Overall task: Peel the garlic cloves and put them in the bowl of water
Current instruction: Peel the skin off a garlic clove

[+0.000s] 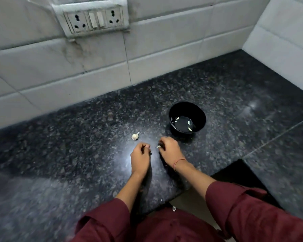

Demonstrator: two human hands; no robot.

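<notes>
Pinching small white garlic clove (158, 146) in right hand (170, 150) grip, round black water bowl (199, 116) just beyond; left hand (140, 154) grip curled, contents unclear.

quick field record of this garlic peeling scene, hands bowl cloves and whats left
surface: dark speckled stone counter
bowl: black bowl with water, beyond the right hand
in bowl: several peeled cloves
right hand: pinches a clove at its fingertips
left hand: left hand has curled fingers, contents unclear
left to peel: garlic bulb piece on the counter, beyond the left hand
wall: socket panel on tiles
</notes>
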